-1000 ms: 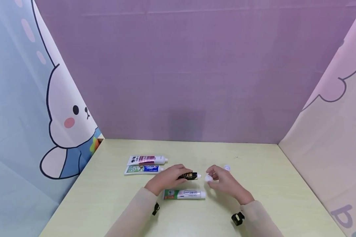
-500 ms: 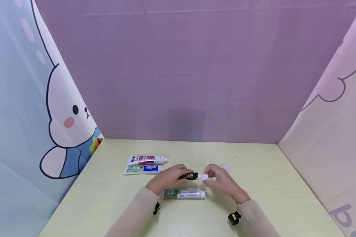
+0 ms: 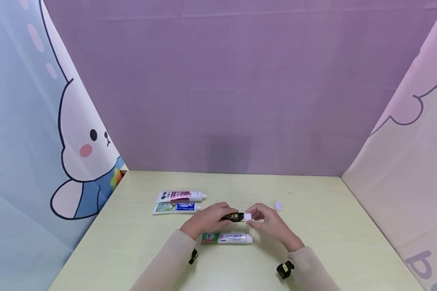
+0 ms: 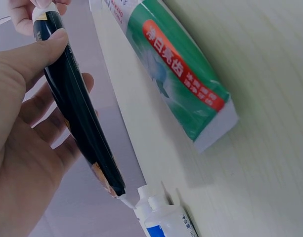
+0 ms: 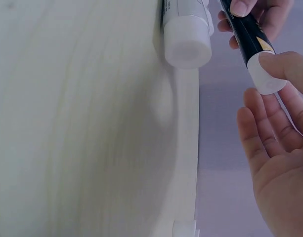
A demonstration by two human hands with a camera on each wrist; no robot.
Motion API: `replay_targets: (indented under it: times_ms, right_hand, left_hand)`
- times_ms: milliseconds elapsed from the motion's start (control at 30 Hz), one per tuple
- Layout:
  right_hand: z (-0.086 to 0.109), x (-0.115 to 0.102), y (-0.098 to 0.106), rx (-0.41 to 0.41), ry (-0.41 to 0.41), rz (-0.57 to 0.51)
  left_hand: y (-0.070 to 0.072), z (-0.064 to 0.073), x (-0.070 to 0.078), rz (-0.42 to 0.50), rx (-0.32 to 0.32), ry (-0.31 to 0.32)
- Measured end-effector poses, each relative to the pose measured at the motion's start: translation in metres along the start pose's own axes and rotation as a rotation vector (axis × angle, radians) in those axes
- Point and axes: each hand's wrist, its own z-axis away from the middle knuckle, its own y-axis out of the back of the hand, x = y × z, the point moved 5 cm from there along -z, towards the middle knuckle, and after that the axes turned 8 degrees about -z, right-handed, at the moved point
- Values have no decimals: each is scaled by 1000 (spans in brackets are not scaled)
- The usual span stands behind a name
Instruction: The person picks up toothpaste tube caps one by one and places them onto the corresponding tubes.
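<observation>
My left hand (image 3: 210, 219) grips a black toothpaste tube (image 3: 234, 217) above the table, its nozzle end pointing right. In the left wrist view the thumb presses the side of the black tube (image 4: 74, 98) and the fingers lie behind it. My right hand (image 3: 272, 224) pinches a white cap (image 3: 248, 217) that sits over the tube's nozzle end. The right wrist view shows the thumb on this cap (image 5: 266, 74), against the tube's black shoulder. Just below the hands a green and white toothpaste tube (image 3: 226, 238) lies on the table with its white cap on.
Two more toothpaste tubes lie at the left: a white and maroon one (image 3: 180, 197) and a green and blue one (image 3: 176, 208), both showing bare nozzles. A loose white cap (image 3: 278, 206) rests on the table (image 3: 331, 234) beyond my right hand. A purple backdrop (image 3: 225, 97) stands behind.
My right hand has moved left with the white cap, from apart to over the black tube's nozzle and up against its shoulder. The left hand has stayed nearly still, holding the tube.
</observation>
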Motion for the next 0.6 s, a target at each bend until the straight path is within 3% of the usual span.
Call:
replay_targets:
  times_ms: [200, 400, 600]
  right_hand:
    - [0, 4, 1, 18, -77, -72]
    - [0, 7, 0, 34, -80, -76]
    - [3, -16, 1, 26, -85, -70]
  left_hand:
    - [1, 0, 1, 3, 12, -4]
    - [-1, -2, -1, 16, 11, 15]
    - [-1, -2, 0, 19, 6, 28]
